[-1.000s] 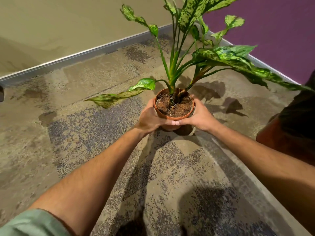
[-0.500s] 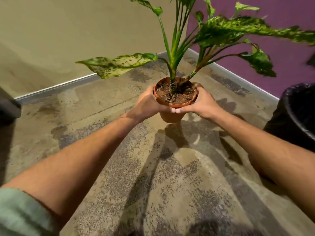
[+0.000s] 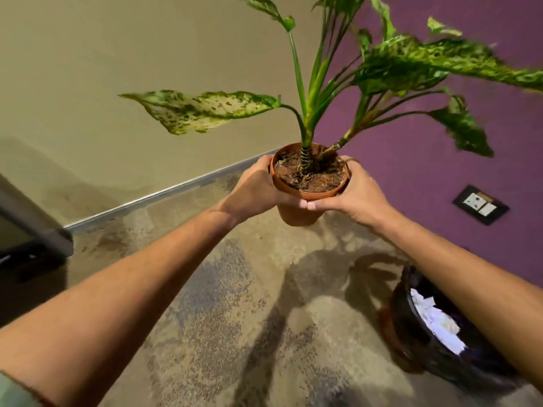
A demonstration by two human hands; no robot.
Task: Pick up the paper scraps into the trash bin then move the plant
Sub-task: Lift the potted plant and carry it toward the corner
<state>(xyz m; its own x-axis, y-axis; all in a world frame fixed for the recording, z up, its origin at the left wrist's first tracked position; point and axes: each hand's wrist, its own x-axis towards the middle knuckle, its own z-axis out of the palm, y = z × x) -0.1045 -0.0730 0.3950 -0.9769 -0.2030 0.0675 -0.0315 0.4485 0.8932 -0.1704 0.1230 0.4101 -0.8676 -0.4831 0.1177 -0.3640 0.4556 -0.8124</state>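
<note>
Nearest, by the right forearm, the black-lined trash bin [image 3: 417, 327] stands on the speckled grey floor [image 3: 223, 304], white paper scraps [image 3: 435, 321] inside; beyond, the left hand [image 3: 255, 189] and right hand [image 3: 357, 190] clasp opposite sides of the terracotta plastic pot [image 3: 296, 214], thumbs meeting in front, lifted clear; the mottled green plant [image 3: 305, 113] rises upright toward the wall corner.
</note>
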